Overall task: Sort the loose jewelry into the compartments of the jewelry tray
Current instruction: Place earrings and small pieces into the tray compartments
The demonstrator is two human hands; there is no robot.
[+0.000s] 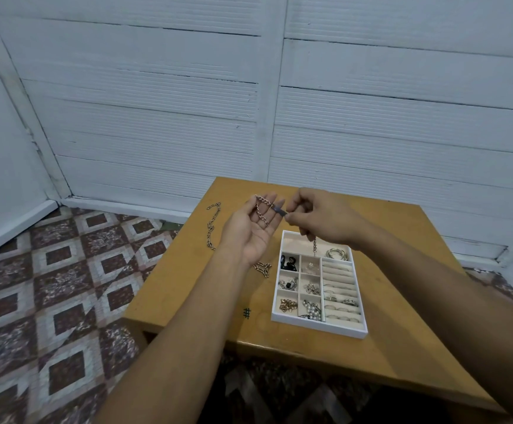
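A white jewelry tray (281, 318) with cream compartments lies on the wooden table and holds rings, bangles, beads and small pieces. My left hand (253, 229) is palm-up left of the tray, fingers straight, with a thin chain (262, 209) draped over them. My right hand (322, 217) hovers above the tray's far end and pinches the chain's dark tag; one chain end dangles from it over the top compartment. A long link chain (213, 226) lies loose on the table at the left. Another small chain (262, 268) rests beside the tray, under my left wrist.
The wooden table (203, 301) stands in a corner against white panelled walls (157, 102). Patterned floor tiles (50, 286) spread out to the left. A small black hash mark (247, 313) is drawn on the table near the tray.
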